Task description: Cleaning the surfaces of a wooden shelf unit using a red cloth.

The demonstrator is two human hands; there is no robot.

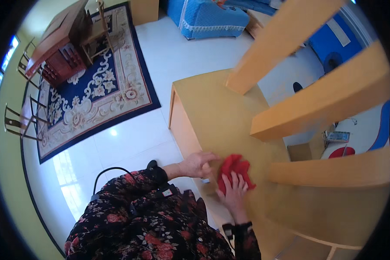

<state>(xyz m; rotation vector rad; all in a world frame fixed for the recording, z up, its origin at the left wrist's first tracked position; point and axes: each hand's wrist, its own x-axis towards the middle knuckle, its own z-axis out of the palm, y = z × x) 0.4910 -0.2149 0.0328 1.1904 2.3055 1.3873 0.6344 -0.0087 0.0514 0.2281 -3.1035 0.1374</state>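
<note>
A crumpled red cloth (235,164) lies on the yellowish wooden top of a low cabinet (214,110). My right hand (234,193) rests over the cloth's near part, its fingers bent on the fabric and pressing it to the wood. Just left of the cloth, at the cabinet's edge, is my left hand (196,164). It holds nothing, with the index finger stretched towards the cloth and the thumb apart. Whether that fingertip touches the wood I cannot tell.
Three thick wooden posts (312,97) rise from the cabinet top along its far right side. Beyond them are a cardboard box (299,152) and a dark fan (333,61). Left, a carved desk (57,48) and chairs stand on a patterned rug (130,94). A blue-covered sofa (208,19) is ahead.
</note>
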